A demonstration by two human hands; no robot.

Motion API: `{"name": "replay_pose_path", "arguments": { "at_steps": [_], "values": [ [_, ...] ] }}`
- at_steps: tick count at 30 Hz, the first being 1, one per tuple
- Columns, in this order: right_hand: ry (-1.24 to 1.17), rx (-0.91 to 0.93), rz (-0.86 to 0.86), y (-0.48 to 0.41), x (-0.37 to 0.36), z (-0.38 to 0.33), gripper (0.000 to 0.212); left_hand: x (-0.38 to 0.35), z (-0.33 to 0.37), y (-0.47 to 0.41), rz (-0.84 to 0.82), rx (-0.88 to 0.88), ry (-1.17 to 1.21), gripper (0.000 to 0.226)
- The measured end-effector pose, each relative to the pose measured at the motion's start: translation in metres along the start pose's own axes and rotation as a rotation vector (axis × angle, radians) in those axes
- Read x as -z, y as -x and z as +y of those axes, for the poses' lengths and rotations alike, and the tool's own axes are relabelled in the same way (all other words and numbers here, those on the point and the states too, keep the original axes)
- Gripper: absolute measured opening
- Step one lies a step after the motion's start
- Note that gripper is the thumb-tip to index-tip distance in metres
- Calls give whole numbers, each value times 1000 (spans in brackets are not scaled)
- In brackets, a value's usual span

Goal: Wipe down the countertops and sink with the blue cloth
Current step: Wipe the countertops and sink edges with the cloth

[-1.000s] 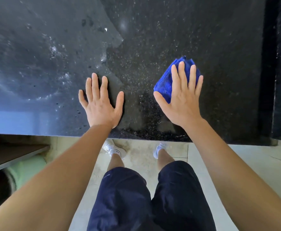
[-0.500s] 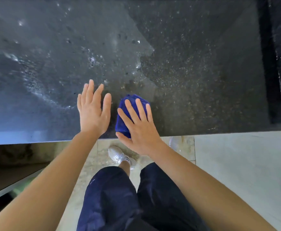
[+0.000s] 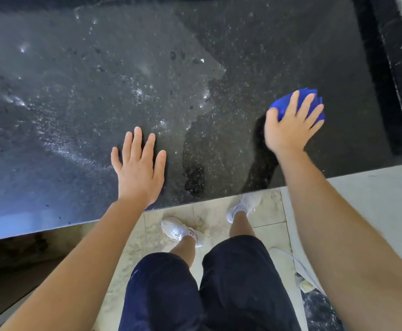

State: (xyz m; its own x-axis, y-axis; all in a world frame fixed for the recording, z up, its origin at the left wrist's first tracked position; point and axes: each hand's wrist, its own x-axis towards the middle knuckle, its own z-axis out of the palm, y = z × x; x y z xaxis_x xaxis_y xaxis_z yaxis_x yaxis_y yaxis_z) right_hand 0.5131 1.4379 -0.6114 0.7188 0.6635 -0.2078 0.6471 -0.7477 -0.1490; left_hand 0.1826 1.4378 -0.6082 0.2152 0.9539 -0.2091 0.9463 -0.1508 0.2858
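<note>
The right hand (image 3: 290, 125) is pressed flat on the cloth (image 3: 281, 106), with the fingers spread over it and blurred. The cloth is bunched under the palm, and its blue folds are seen past the fingertips and beside the thumb. It lies on the bench (image 3: 255, 56) near the right end, just beside the raised black edge (image 3: 386, 68). The left hand (image 3: 139, 166) is laid flat and empty on the bench, fingers loosely spread, close to the front edge and well apart from the right hand.

The bench is of dark speckled stone. A paler grey film (image 3: 87, 80) is seen over its left part, with bright wet specks across it, while the stone at the right is darker; the border between the two runs jaggedly between the hands.

Below the front edge, pale floor tiles (image 3: 219, 218) are seen, with two white shoes (image 3: 175, 229) and dark shorts (image 3: 207, 295). A small dark mark is seen on the left sock, too small to be read. No other writing is made out.

Against half a second ago, the cloth is found far to the right: then it was held just beside the left hand, near the front edge. The left hand is kept at about the same spot on the bench.
</note>
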Motion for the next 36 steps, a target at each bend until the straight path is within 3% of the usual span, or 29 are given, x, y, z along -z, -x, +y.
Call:
{"name": "replay_pose_path", "arguments": {
  "at_steps": [2,6,10,13,19,23,25,31,34,36],
  "values": [
    [4,176,17,37,-15,-36,76,3,1,-3,29,8,36,62],
    [72,777,-51,106,-38,-88,73,10,3,-25,95,45,57,61],
    [112,1102,-104,83,-33,-73,74,13,12,-60,92,60,32,60],
    [147,1079,-79,24,-17,-39,76,16,24,-83,74,69,13,56],
    [159,540,-167,-119,32,9,78,7,39,-99,-1,125,-9,55],
    [124,346,-131,-132,25,-28,81,12,32,-98,-57,94,-35,53],
    [122,432,-118,-110,14,-60,81,15,31,-100,-91,108,-20,52],
    [170,1123,-207,10,-20,-123,77,26,35,-102,16,196,129,53],
    [195,1383,-268,0,-17,-103,74,29,37,-105,42,241,174,52],
    [212,1464,-258,-35,-7,-84,73,29,36,-106,8,252,163,52]
  ]
}}
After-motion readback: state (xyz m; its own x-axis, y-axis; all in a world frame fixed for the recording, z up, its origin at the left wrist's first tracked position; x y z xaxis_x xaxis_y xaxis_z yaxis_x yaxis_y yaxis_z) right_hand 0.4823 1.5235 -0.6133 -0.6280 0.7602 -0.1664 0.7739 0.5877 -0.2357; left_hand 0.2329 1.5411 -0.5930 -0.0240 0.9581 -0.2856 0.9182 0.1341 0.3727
